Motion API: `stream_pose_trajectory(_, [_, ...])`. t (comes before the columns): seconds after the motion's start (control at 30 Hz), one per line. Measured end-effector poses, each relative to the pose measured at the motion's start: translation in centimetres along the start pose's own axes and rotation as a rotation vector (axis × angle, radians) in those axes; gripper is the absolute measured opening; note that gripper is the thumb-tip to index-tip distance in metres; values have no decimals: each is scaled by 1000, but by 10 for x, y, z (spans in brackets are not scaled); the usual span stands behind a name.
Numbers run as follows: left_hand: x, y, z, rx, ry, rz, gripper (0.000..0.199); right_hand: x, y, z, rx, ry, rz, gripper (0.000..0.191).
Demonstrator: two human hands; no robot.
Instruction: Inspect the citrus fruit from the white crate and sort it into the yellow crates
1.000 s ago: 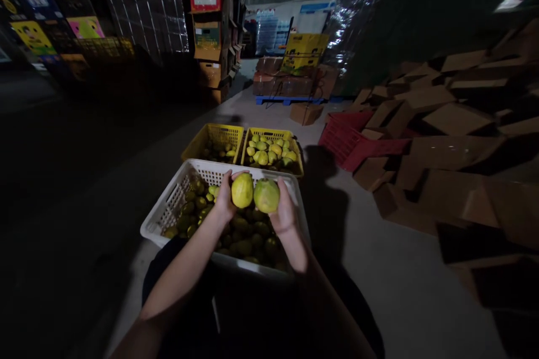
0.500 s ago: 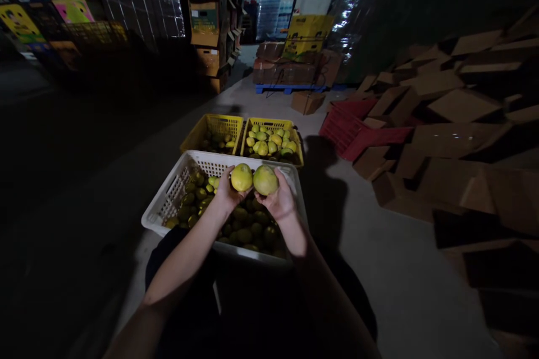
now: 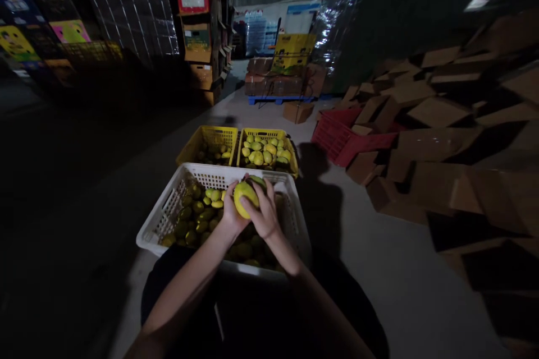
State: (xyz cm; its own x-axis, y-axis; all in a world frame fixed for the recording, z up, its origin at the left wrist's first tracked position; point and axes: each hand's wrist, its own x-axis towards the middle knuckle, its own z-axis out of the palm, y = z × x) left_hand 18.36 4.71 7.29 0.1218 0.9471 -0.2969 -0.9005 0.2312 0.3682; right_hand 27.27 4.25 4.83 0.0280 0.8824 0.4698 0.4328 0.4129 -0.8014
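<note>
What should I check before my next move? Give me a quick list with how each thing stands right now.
1. Yellow fruit steady: ok, the left hand cups it and the thumb of the right hand lies on its front.
2. Green fruit held: ok, behind the yellow fruit, partly covered by the right hand.
3. Green fruit unmarked: cannot tell, most of it is hidden.
4. A hand free: not ok, both are occupied.
5. Hands above the white crate: ok.
6. Room in the left yellow crate: ok, it looks filled only partway.
</note>
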Motion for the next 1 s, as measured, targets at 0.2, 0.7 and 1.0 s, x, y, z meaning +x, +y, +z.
stream_pose_trajectory(0.2, [17, 4, -19, 105, 71, 205, 22, -15, -6, 6, -209, -82, -436, 57])
stream_pose_trajectory(0.7, [9, 43, -6, 689, -116, 914, 41, 10, -7, -24, 261, 29, -137, 55])
stream_pose_trajectory(1.0, [-2, 43, -3, 786, -202, 968, 41, 8, -10, -21, 254, 45, -160, 51])
